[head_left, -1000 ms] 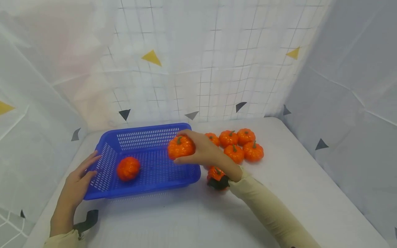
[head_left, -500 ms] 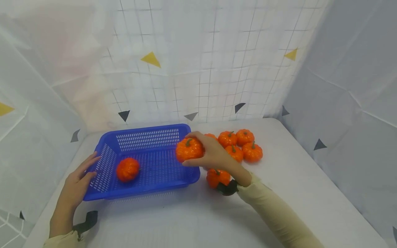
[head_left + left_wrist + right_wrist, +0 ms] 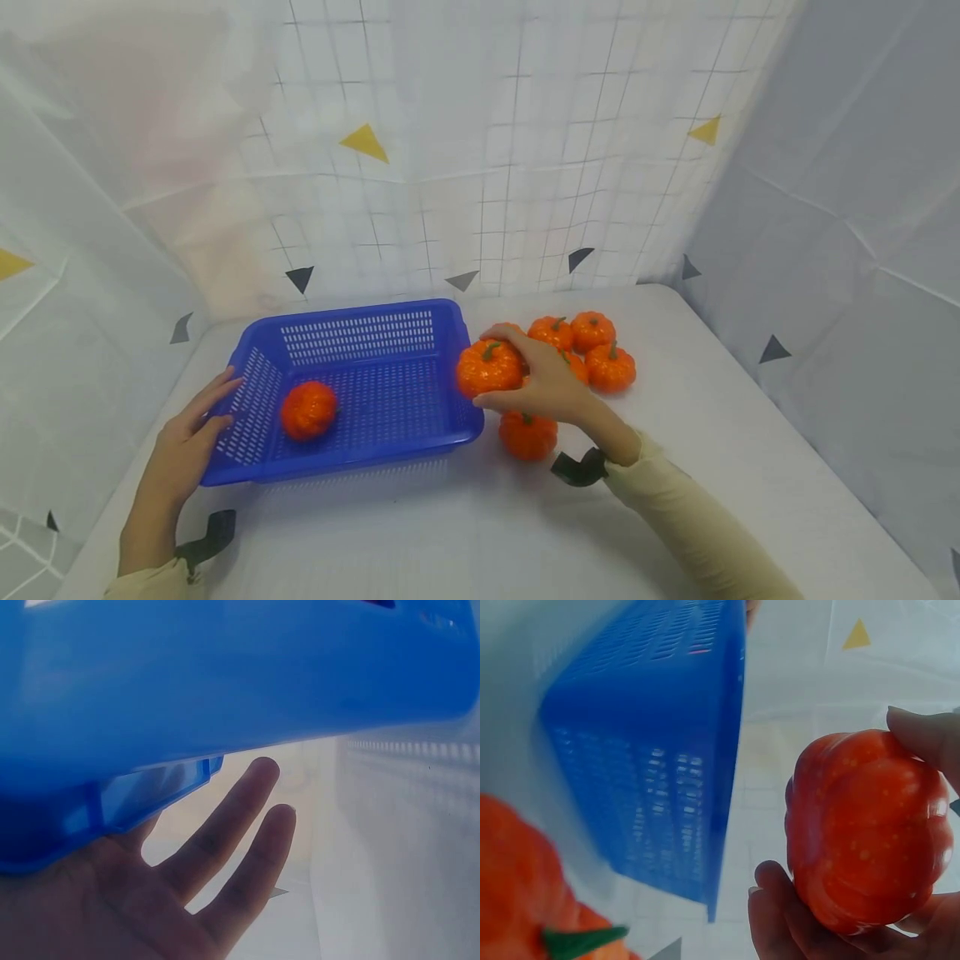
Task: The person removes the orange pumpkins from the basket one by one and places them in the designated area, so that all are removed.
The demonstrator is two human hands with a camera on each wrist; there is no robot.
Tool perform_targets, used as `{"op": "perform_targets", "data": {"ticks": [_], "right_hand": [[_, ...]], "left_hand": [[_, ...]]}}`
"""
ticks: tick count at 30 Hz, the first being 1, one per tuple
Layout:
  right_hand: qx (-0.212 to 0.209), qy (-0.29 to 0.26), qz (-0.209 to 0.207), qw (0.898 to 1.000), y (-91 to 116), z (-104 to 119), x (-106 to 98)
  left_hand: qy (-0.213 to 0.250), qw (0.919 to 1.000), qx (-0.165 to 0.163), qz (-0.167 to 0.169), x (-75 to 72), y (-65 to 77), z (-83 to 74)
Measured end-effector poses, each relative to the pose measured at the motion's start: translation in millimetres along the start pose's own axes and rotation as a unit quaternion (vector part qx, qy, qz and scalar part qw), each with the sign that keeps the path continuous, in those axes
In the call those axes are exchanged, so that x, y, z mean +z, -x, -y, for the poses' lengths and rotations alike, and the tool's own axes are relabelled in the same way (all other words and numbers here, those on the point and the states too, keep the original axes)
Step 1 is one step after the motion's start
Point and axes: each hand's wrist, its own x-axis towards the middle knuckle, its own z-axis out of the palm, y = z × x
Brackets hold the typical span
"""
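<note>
My right hand (image 3: 543,382) grips an orange toy pumpkin (image 3: 489,368) between thumb and fingers, over the right end of a blue plastic basket (image 3: 360,457). In the right wrist view, this pumpkin (image 3: 870,832) hangs above and apart from the basket's rim (image 3: 727,750). My left hand (image 3: 180,450) holds the basket's left rim. Seen from the left wrist, two fingers (image 3: 232,825) stretch out below the blue rim, while the rest are partly hidden behind it. One pumpkin (image 3: 309,410) lies inside the basket, towards its left side.
Right of the basket, several more pumpkins (image 3: 611,367) sit in a cluster on the white table (image 3: 712,400), and one pumpkin (image 3: 528,435) lies nearer the front, close to the basket's corner. White sheeting (image 3: 450,192) hangs behind and on both sides.
My right hand has moved rightward with its pumpkin, from over the basket's interior to its right rim. The left hand and the basket have stayed in place.
</note>
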Motion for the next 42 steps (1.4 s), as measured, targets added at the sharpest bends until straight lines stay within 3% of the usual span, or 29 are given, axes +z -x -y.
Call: {"op": "perform_targets", "data": {"ticks": [10, 17, 23, 42], "right_hand": [[0.045, 0.007, -0.034, 0.998, 24, -19, -11], [0.027, 0.019, -0.052, 0.998, 36, -34, -18], [0.035, 0.01, -0.062, 0.997, 49, -48, -21], [0.081, 0.016, -0.07, 0.994, 63, -74, -27]], "left_hand": [[-0.002, 1.0, 0.0, -0.001, 0.5, 0.6, 0.5], [-0.001, 1.0, 0.001, 0.0, -1.3, -1.4, -0.1], [-0.006, 0.9999, -0.008, 0.006, -1.2, -2.9, -0.7], [0.002, 1.0, 0.002, 0.0, 0.8, -1.0, 5.7]]}}
